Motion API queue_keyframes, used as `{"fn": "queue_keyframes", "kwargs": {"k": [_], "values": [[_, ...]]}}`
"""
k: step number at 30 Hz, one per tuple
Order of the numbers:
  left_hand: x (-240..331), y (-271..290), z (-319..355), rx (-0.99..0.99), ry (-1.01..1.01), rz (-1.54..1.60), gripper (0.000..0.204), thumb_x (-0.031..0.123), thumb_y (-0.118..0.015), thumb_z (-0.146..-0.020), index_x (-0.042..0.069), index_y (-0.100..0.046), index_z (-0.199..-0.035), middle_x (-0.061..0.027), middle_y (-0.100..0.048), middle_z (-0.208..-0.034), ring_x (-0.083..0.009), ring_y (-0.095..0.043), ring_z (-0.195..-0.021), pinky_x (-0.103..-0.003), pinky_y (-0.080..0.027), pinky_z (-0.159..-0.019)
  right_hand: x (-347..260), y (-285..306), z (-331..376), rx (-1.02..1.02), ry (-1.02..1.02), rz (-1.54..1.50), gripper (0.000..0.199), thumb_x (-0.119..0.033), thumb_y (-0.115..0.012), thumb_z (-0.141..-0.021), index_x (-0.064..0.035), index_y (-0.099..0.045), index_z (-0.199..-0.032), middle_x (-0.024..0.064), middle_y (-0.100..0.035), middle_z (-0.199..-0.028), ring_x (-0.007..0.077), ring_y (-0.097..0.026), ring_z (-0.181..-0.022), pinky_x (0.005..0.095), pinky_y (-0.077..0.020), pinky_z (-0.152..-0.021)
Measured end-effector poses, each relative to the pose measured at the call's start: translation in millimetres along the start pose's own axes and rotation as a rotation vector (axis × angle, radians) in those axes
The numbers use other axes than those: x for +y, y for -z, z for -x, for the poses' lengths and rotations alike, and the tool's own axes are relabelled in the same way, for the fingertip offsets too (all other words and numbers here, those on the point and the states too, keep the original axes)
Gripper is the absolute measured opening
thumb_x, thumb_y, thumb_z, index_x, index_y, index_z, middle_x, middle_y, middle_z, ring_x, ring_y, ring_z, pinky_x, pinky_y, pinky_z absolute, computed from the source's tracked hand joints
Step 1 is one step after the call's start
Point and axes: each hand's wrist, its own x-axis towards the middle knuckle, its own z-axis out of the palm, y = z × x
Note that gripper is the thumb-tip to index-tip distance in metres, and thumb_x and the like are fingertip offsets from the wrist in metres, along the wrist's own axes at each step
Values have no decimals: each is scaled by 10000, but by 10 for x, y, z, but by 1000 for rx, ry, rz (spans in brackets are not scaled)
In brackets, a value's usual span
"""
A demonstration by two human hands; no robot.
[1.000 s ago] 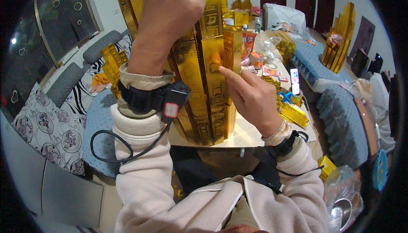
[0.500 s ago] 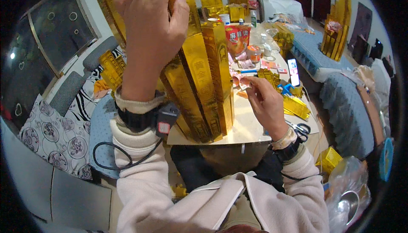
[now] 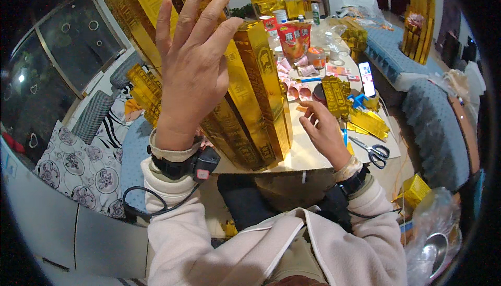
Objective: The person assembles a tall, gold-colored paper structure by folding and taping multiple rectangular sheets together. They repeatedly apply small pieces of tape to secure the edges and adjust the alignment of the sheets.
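A tall tower of gold foil-paper columns (image 3: 245,87) stands upright at the near edge of the table. My left hand (image 3: 193,72) is raised in front of its upper part with fingers spread, holding nothing visible; whether the palm touches the columns is hidden. Low over the table, to the right of the tower, is my right hand (image 3: 326,134), its fingers loosely bent and thumb apart from the index finger. A small orange piece (image 3: 301,109) lies by its fingertips. Just beyond are round pink paper pieces (image 3: 299,92) and a folded gold foil piece (image 3: 336,96).
Scissors (image 3: 371,152) with dark handles and flat gold strips (image 3: 369,122) lie on the right of the table. A phone (image 3: 367,80) stands behind them. Farther back are a red food packet (image 3: 295,42) and a jar (image 3: 316,56). Another gold tower (image 3: 419,22) rests on the blue sofa (image 3: 383,56).
My left hand's fingers have spread apart. My right hand's fingertips have drawn back from the round pink paper pieces. The whole view has shifted slightly.
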Motion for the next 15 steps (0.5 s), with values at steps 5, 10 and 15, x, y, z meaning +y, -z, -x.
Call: {"fn": "queue_keyframes", "kwargs": {"k": [5,10,15], "values": [[-75,-69,58,-37,-14,-25,406,4,-626,-861,214,-732,-1192,28,-538,-1556,-221,-326,-1552,-458,-91,-1286,143,74,109,-14,-59,6,355,-104,-706,-940,-69,-635,-1286,77,-639,-951,192,-618,-743,336,-525,-701],[-83,-72,66,-70,-21,-49,397,12,-630,-867,215,-726,-1194,32,-503,-1586,-227,-302,-1563,-451,-93,-1287,271,176,209,9,-101,37,354,-102,-711,-935,-91,-650,-1283,67,-632,-942,185,-607,-729,336,-521,-693],[-54,-38,0,-56,-43,-49,376,30,-633,-887,214,-716,-1204,30,-512,-1578,-226,-335,-1545,-441,-105,-1280,330,229,280,8,-138,82,308,-103,-704,-941,-65,-653,-1242,72,-628,-937,198,-607,-732,338,-517,-702]]}}
